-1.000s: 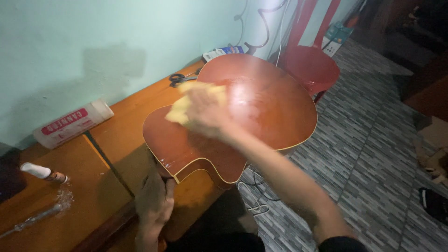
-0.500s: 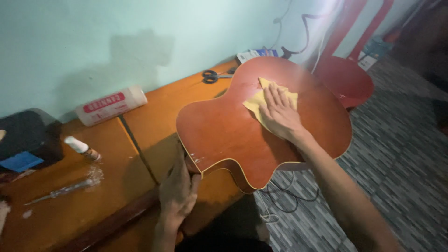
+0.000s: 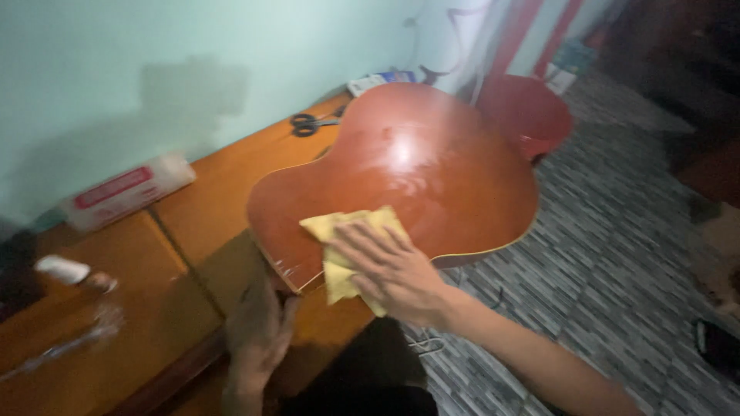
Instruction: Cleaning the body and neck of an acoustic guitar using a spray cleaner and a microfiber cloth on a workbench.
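1. Pressing flat: right hand [image 3: 389,270] lies palm-down on a yellow cloth [image 3: 347,250], fingers spread and extended, not curled around anything. Forearm runs in from lower right.
2. Left hand [image 3: 258,335] is at the guitar's lower-left edge, just below the cutaway corner, fingers pointing up against the body. It looks wrapped on the edge, but blur means the actual clamp cannot be told.
3. Guitar body [image 3: 408,169] lies back-up, glossy red-brown, glare spot near centre. Cloth sits on its near-left part, overlapping the rim.
4. Guitar rests on a wooden table [image 3: 193,231] against a pale green wall [image 3: 154,69]; its far-right bout overhangs the table edge above the grey tiled floor [image 3: 617,254].
5. On the table: scissors [image 3: 312,122] just beside the guitar's far edge, a white box with red label [image 3: 127,192] by the wall, a small white bottle [image 3: 65,270] at left.
6. Red plastic chair [image 3: 532,115] stands near the overhanging bout; floor to the right is open.
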